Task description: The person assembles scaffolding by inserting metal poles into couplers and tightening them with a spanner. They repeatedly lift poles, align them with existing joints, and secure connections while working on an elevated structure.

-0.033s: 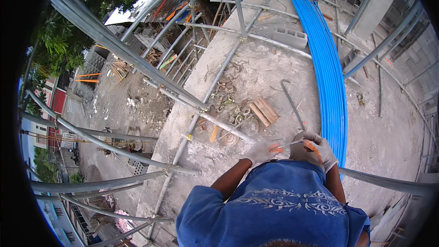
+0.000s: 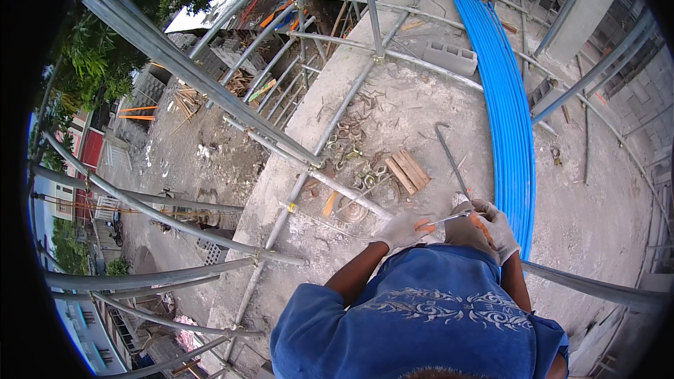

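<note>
Both my hands wear whitish gloves with orange patches and meet low in front of my blue shirt. A slim, shiny metal rod (image 2: 447,218) spans the gap between them; its exact kind cannot be made out. My left hand (image 2: 403,231) is closed on its left end. Around the other end curl the fingers of my right hand (image 2: 496,229), partly hiding it. Just beyond the hands, a dark bar with a hooked far end (image 2: 450,153) lies on the concrete. Left of that bar sits a small wooden slatted piece (image 2: 407,171).
Blue pipes (image 2: 504,112) lie bundled on the right. Metal clamps (image 2: 344,144) are scattered ahead, near a scaffold tube (image 2: 349,194). A hollow concrete block (image 2: 450,57) rests farther off. Scaffold poles (image 2: 189,74) frame the slab's left edge (image 2: 242,238), with lower ground beyond. Another tube (image 2: 593,285) extends rightward.
The surroundings have shifted slightly rightward in the picture, and a little more of my leg shows between the hands. Both hands keep their hold on the rod.
</note>
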`<state>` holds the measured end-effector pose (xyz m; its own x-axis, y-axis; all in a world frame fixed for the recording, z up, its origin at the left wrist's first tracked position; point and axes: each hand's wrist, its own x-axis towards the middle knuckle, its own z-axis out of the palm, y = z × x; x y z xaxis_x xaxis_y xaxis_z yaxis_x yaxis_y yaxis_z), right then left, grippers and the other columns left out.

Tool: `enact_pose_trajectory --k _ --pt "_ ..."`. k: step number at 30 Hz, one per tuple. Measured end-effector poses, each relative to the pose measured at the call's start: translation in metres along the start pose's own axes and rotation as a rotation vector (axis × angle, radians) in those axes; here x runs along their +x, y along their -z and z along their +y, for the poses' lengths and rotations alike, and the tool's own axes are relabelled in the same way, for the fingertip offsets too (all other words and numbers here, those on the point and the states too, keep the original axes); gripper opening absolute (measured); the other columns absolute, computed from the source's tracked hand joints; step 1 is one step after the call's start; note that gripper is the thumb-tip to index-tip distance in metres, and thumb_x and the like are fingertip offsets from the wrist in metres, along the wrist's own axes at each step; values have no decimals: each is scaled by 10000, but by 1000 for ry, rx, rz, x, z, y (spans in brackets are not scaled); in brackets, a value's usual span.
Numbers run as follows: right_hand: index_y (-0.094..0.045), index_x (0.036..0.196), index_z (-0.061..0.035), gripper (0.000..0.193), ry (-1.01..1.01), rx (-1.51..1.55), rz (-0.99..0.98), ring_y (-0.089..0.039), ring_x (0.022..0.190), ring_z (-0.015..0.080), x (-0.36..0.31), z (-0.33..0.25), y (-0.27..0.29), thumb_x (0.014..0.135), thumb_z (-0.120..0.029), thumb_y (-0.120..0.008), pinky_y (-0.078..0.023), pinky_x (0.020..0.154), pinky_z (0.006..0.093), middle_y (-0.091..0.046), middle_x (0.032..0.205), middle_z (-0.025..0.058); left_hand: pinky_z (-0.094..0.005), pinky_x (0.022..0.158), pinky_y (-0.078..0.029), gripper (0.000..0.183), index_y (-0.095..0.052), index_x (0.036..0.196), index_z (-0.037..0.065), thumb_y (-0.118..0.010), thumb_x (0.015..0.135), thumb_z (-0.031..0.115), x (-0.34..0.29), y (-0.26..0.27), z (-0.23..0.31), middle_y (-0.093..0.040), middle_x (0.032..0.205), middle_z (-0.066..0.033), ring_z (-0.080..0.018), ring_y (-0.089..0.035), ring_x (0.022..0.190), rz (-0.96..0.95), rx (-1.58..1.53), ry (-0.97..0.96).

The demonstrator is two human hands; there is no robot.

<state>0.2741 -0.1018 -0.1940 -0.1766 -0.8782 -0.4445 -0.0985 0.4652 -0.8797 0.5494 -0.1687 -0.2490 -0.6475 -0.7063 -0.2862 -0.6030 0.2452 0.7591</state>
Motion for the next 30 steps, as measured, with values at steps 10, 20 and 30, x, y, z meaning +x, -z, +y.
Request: enact_pose_trajectory --k 10,20,30 --pt "-702 1179 -68 412 214 -787 -649 -673 1044 386 161 -53 23 826 -280 -711 -517 922 447 -698 1132 202 -472 727 -516 341 -763 944 111 -688 845 428 153 51 44 -720 837 -165 -349 -700 840 -276 -29 147" --pt "-721 843 -19 386 226 -918 -744 -662 635 270 347 -128 92 926 -388 -640 -501 651 400 -658 661 149 -330 587 -485 280 -770 1074 144 -724 865 325 271 146 44 -677 720 -56 -146 -630 634 135 -207 244" --pt "-638 978 13 227 -56 -520 -489 -537 512 86 421 -168 84 970 -213 -632 -475 469 270 -576 677 32 -263 780 -527 367 -639 1256 27 -740 919 133 198 225 -58 -720 1042 -67 -127 -660 900 1395 -805 463"
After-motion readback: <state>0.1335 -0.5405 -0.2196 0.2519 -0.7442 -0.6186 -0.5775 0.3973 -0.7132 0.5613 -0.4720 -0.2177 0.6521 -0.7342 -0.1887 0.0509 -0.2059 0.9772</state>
